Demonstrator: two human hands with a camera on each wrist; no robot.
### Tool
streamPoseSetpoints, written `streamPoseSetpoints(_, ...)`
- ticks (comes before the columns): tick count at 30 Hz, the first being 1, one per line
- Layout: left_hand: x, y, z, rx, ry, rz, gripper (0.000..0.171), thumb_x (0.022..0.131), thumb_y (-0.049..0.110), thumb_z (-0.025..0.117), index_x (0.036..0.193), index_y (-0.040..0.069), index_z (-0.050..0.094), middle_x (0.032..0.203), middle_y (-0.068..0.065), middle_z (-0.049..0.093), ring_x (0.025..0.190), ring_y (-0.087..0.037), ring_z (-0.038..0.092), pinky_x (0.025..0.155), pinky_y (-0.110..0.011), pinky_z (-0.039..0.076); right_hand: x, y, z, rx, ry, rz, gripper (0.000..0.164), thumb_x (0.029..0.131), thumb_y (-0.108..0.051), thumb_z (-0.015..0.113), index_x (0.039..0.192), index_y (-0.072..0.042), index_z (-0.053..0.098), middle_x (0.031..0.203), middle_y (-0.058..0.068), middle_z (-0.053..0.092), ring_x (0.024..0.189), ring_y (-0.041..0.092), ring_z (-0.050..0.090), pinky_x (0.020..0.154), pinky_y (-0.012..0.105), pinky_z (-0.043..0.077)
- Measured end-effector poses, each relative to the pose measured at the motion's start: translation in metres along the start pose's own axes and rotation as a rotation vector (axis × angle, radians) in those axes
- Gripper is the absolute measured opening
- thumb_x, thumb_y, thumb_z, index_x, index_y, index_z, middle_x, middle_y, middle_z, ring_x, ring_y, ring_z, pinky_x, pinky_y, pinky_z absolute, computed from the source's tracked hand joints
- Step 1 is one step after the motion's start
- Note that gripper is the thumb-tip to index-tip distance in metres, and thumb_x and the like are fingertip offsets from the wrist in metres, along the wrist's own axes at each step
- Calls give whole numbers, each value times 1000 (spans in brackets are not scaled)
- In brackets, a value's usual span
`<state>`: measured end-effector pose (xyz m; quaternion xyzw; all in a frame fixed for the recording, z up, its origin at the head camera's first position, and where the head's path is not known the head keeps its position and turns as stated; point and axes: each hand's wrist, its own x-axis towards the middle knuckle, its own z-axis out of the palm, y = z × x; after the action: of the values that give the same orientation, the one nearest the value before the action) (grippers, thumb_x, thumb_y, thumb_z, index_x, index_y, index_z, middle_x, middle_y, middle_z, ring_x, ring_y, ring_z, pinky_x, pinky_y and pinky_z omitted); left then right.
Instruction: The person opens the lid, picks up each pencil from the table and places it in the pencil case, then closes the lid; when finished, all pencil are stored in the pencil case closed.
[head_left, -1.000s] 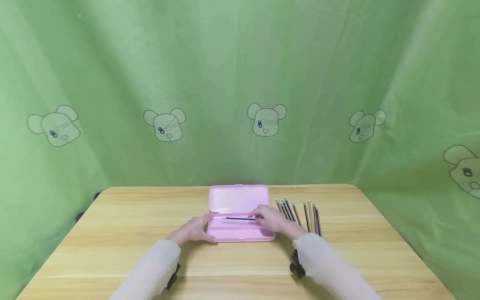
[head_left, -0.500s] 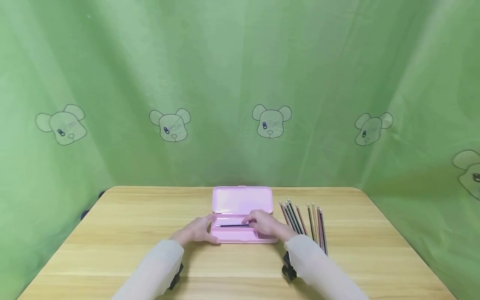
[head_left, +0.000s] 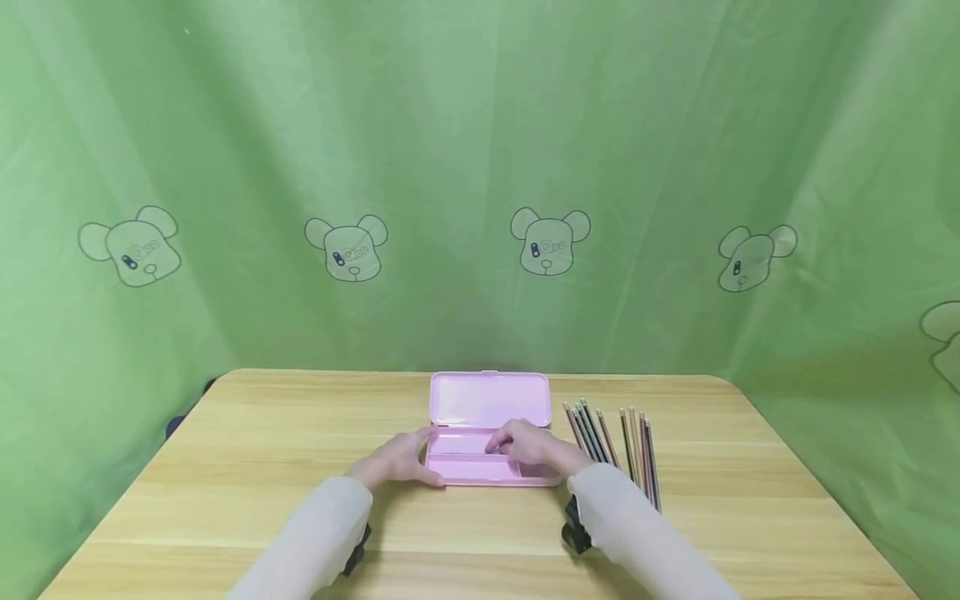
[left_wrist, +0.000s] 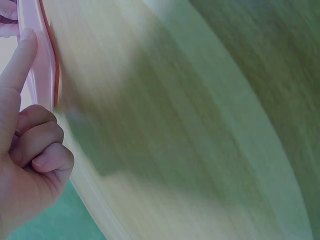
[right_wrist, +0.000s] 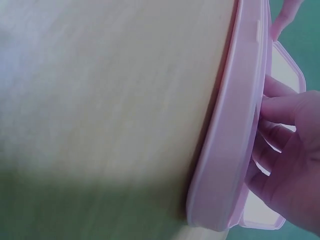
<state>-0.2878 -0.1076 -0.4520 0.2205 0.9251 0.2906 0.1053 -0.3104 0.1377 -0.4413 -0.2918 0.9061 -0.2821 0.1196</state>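
Note:
A pink pencil case [head_left: 472, 469] lies on the table with its lid [head_left: 490, 398] raised at the back. My left hand [head_left: 401, 458] grips its left end, thumb at the front corner, index finger toward the hinge; in the left wrist view one finger of that hand [left_wrist: 37, 145] lies along the side wall. My right hand [head_left: 528, 442] reaches down into the long rear compartment. Seen from the right wrist, its curled fingertips [right_wrist: 272, 109] go behind the front wall [right_wrist: 225, 135]. The dark pencil is hidden there, and I cannot tell whether the fingers still pinch it.
Several pencils [head_left: 597, 437] lie fanned out just right of the case, partly under the right forearm. More pencils [head_left: 640, 450] lie beside them. A green curtain [head_left: 450, 167] hangs behind the wooden table [head_left: 315, 417].
My right hand has carried the dark pencil left and down into the rear compartment, where it drops from sight. The left hand keeps its grip on the case. The head view shifts slightly.

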Motion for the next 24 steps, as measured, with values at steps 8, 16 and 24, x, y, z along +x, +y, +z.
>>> streamPoseSetpoints(8,-1,1,-1,6,2,7,95,66,34,80,138,-2,31,129,-29,46,119,-41,45,101,-50,35,-6,3,-2,73,50,0,24,82,6,53,103,2,66,100,16,65,85,21,59,81,38,51)
streamPoseSetpoints(16,-2,4,-1,2,-3,-5,95,65,34,80,139,-1,32,130,-29,44,120,-41,43,102,-52,34,-19,7,-10,108,96,-46,23,83,3,55,105,6,63,95,17,64,81,19,58,74,28,51)
streamPoseSetpoints(24,-2,3,0,8,2,5,94,65,35,80,139,1,32,131,-28,45,120,-40,43,102,-51,35,-40,22,-25,106,160,-34,24,84,-2,57,106,7,62,90,15,62,83,18,54,74,28,48)
